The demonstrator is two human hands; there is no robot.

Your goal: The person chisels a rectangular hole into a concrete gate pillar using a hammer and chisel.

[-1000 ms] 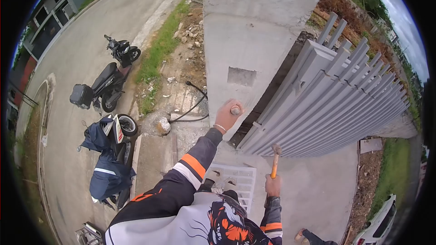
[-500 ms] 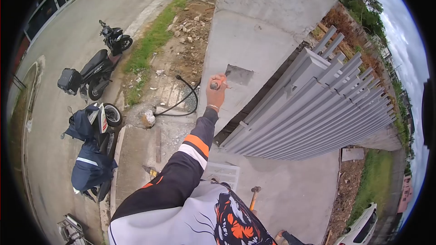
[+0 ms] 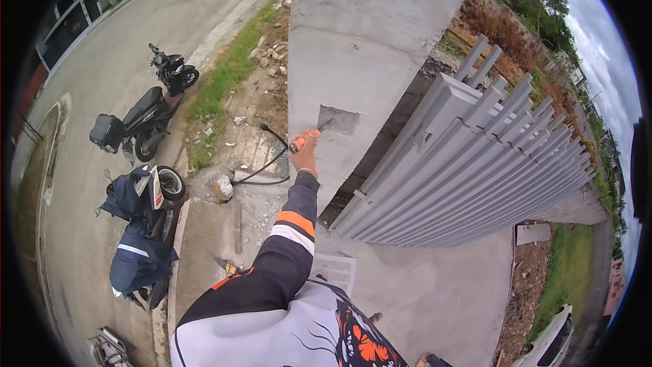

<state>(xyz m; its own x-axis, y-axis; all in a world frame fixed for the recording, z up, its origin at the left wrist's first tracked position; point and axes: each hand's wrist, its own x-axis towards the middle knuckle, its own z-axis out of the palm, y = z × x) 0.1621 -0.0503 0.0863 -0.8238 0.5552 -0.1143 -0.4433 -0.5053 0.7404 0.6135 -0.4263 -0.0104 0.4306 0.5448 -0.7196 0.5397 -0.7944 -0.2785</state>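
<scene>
My left hand (image 3: 303,156) is closed round the orange handle of a hand tool (image 3: 307,137). Its thin metal shaft points up and right over a dark, rough rectangular patch (image 3: 343,122) in the grey concrete wall (image 3: 360,68). The tip lies at the patch; whether it touches cannot be made out. A hammer head (image 3: 375,317) just shows beside the patterned shirt at the bottom, its handle hidden. My right hand is out of sight.
A grey slatted metal gate (image 3: 462,177) stands right of the wall. A black hose (image 3: 261,182) curves by its left side. Two motorcycles (image 3: 146,112) (image 3: 142,245) are parked at the left. A yellow tool (image 3: 231,267) and a pale grate (image 3: 335,270) lie below.
The view has shifted, with the wall and my left hand further left in it. The tool's shaft now shows against the patch. The hammer has dropped mostly behind the shirt.
</scene>
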